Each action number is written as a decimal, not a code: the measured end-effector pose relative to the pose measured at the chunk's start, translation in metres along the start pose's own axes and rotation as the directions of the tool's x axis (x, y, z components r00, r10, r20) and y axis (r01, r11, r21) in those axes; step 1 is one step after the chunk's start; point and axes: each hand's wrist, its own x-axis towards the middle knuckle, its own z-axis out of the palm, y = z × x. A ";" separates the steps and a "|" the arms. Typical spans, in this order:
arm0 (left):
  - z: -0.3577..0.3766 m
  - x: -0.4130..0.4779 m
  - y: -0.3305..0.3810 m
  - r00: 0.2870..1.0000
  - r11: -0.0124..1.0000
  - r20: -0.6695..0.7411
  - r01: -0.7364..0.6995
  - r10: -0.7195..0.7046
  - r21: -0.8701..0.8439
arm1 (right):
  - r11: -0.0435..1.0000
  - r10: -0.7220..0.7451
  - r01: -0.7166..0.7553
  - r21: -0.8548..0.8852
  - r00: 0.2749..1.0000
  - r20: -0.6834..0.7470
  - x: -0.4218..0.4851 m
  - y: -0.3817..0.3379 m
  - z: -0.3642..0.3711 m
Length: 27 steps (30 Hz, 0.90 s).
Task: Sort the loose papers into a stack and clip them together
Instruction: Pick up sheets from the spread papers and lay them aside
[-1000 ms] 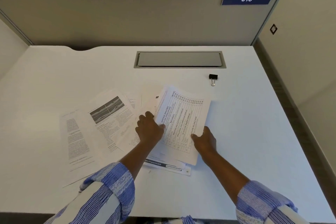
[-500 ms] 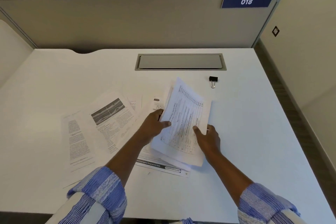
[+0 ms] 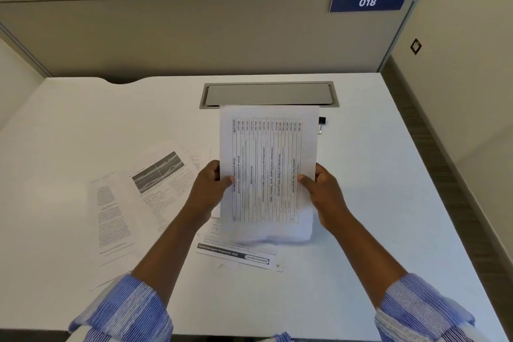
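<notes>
Over the white desk (image 3: 388,203), left hand (image 3: 208,189) and right hand (image 3: 324,194) pinch the printed sheets (image 3: 266,164) by their side edges.

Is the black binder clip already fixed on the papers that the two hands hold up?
No, the binder clip lies on the desk, just past the upper right edge of the papers, not clamped on them.

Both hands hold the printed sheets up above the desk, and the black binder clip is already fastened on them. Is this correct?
No: the head view shows the binder clip lying loose on the desk, not fastened. The left hand and right hand do hold the sheets up.
</notes>
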 end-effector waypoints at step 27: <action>0.186 -0.040 -0.033 0.974 0.943 0.194 0.045 -0.115 0.330 | 0.780 -0.064 -0.244 -0.576 0.885 -0.461 -0.029 0.058 -0.154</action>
